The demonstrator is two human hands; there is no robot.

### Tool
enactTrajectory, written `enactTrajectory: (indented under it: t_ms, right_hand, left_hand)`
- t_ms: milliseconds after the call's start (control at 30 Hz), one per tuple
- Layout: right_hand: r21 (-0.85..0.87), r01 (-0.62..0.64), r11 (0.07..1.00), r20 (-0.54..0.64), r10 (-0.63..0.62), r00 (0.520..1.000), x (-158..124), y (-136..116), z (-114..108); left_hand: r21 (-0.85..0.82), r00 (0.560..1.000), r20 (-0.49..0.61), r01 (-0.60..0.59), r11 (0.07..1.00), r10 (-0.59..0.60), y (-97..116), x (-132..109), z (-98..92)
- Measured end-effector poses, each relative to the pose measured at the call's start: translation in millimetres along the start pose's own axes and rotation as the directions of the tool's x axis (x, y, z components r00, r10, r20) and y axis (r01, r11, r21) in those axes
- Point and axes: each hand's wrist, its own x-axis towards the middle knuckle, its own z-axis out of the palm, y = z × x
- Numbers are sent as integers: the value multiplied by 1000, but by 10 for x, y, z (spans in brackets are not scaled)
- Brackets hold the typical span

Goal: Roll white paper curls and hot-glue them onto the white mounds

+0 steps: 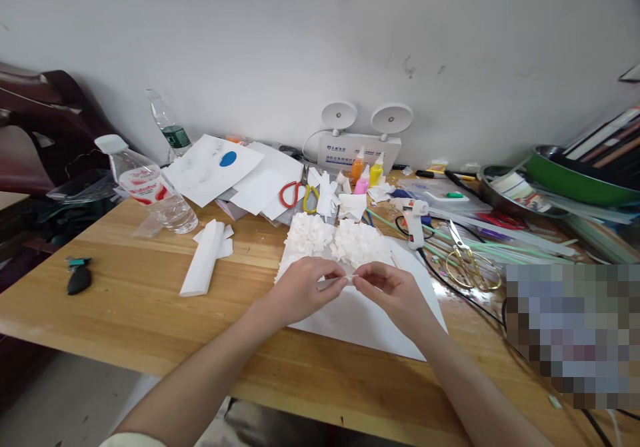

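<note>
Over a white paper sheet (370,324), my left hand (305,290) and my right hand (393,290) meet fingertip to fingertip. Both are closed in a pinch on a small white scrap of paper (350,279), mostly covered by the fingers. Just beyond them sit two ruffled clusters of small white paper pieces, a left cluster (307,234) and a right cluster (361,242). To the right of the clusters a white glue gun (414,224) stands with its cable trailing along the table.
Gold-handled scissors (470,264) lie at right among plastic strips. Red-handled (290,194) and yellow-handled scissors (311,198) rest behind the clusters, near paint bottles (362,179). On the left are a water bottle (153,190), folded white paper (203,260) and a black object (79,279).
</note>
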Motion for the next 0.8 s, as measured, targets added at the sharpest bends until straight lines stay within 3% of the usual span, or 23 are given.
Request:
enactTrajectory:
  t_ms: [300,800]
  right_hand:
    - [-10,48,999,66,-47,997,-24,-47,47]
    - [-124,109,986,37,-105,994,-40,-58,57]
  left_hand:
    - [58,1000,13,28,998,-28,4,14,18]
    - [3,999,-21,30,1000,-30,-11,1,35]
